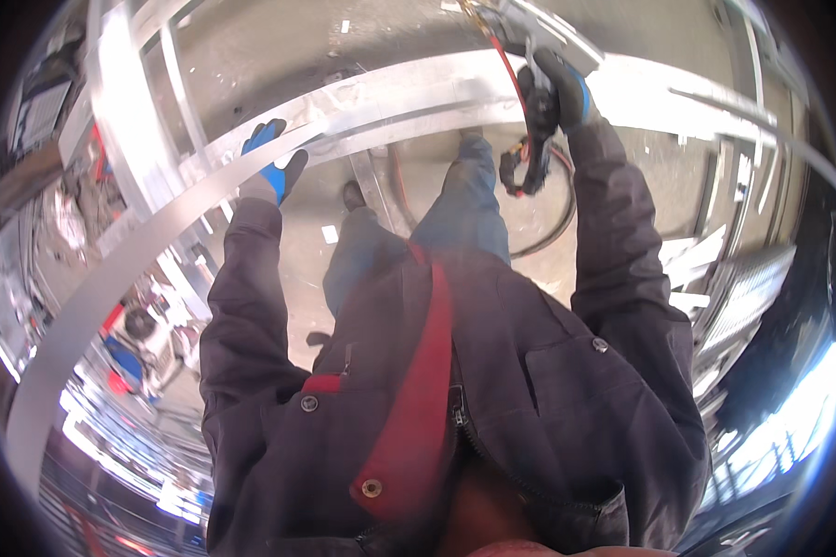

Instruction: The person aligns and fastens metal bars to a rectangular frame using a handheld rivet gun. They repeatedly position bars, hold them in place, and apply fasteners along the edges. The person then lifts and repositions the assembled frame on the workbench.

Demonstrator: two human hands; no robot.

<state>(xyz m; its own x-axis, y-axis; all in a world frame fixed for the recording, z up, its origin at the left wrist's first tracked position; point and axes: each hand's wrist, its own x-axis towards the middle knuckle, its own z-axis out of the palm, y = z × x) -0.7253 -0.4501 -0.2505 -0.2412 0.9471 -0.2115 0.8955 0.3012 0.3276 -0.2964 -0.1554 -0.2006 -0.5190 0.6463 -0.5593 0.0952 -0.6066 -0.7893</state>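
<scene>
My left hand (272,162), in a blue and dark glove, is at the near edge of a long pale metal beam (418,88). Its fingers are stretched out over the metal and the thumb stands apart. A thin grey metal strip (149,232) curves past this hand from the lower left. In a matching glove, my right hand (567,88) is closed round the handle of a grey and black power tool (534,97). The tool's front lies over the beam, and a red hose or cord (506,63) runs beside it. Its exact kind is hard to make out.
Another wide metal profile (130,111) meets the beam at the left. A dark hose (553,232) loops on the concrete floor near my legs. Assorted tools and parts (139,343) lie at the left; metal lengths (748,288) are stacked at the right.
</scene>
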